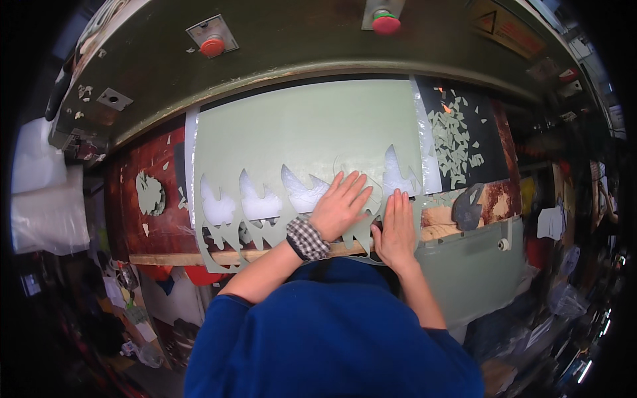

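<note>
A wide pale green sheet (pixel 298 126) lies in front of me, with a row of curved, pointed cut-outs along its near part. White backing shows through the openings, and the near edge hangs in ragged strips. My left hand (pixel 342 204) rests flat on the sheet between cut-outs, fingers stretched to the upper right. Beside it, my right hand (pixel 397 233) lies with its fingers extended near the rightmost large cut-out. A curved outline shows in the sheet by my left fingertips; part of it is under the hand. A checked scrunchie (pixel 308 237) circles my left wrist.
A green machine beam (pixel 292 40) with red push buttons (pixel 212 46) spans the far side. Pale green scraps (pixel 451 142) are scattered on a black surface at right, near a dark grey piece (pixel 468 207). Stacked pale pieces (pixel 150 194) sit on the reddish board at left.
</note>
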Demonstrator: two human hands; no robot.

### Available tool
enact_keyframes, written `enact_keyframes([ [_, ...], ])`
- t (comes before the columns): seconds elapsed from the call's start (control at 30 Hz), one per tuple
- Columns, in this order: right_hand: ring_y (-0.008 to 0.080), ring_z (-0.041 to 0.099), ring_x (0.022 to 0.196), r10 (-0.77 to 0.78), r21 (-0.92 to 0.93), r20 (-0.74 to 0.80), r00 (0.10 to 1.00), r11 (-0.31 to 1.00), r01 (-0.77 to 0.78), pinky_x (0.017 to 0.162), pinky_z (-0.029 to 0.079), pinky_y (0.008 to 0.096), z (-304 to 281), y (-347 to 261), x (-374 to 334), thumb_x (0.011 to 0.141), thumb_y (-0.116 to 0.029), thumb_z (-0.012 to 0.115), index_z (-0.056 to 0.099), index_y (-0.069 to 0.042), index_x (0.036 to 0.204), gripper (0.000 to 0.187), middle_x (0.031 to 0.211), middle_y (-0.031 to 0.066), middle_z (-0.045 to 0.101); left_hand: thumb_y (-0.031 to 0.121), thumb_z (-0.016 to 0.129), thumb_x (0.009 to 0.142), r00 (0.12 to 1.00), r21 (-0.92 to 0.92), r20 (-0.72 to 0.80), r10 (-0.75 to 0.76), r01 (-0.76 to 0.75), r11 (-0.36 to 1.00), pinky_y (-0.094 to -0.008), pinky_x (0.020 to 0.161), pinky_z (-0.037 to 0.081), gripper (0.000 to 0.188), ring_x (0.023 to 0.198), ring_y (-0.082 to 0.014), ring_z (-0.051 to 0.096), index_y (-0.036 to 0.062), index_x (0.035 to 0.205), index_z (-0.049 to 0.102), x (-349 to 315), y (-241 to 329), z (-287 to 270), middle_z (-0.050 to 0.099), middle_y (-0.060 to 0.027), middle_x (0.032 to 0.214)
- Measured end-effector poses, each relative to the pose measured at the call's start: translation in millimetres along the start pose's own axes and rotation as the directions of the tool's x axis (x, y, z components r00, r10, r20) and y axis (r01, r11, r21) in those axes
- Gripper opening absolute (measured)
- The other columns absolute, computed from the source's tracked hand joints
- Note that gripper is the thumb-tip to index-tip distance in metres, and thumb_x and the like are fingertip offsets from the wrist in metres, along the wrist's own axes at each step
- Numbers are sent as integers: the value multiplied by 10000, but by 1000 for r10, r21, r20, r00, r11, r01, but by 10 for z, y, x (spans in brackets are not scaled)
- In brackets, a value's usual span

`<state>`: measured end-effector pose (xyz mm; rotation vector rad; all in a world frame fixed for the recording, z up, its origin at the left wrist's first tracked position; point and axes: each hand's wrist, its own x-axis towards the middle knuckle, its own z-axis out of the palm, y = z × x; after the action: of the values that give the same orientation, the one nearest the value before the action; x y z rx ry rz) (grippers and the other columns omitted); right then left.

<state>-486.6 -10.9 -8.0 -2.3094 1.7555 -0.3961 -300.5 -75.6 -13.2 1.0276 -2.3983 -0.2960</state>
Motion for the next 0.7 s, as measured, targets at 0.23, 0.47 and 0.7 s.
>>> enact_keyframes([
  [0.23, 442, 240, 1380, 11, 111, -55, 998, 994, -5, 1121, 248, 494, 32, 23, -66, 783, -166, 697, 309, 94, 1384, 762, 1477, 261, 277, 323, 426, 1014, 527, -982, -51, -849, 127, 138, -443, 971, 459, 435, 1028, -276, 596, -62, 1199, 504, 83, -710, -819, 606, -144, 1137],
  [0.47, 289, 575, 762, 61, 481, -368, 928, 867, 133, 673, 471, 387, -287, -476, 327, 767, -178, 735, 575, -17, 836, 237, 812, 115, 590, 323, 410, 1019, 693, -976, 198, -694, 77, -202, -448, 1041, 396, 476, 1194, -279, 520, -59, 1302, 424, -179, -125, -928, 520, -178, 1303],
  [0.7, 242, 448, 404, -67, 678, -273, 960, 695, 241, 409, 356, 348, -225, -864, 648, 848, -184, 689, 469, -23, 619, 355, 495, 105, 472, 234, 411, 1022, 694, -960, 277, -664, 235, -155, -353, 908, 488, 372, 1067, -209, 580, -28, 1281, 457, -400, 251, -956, 593, -143, 1167],
])
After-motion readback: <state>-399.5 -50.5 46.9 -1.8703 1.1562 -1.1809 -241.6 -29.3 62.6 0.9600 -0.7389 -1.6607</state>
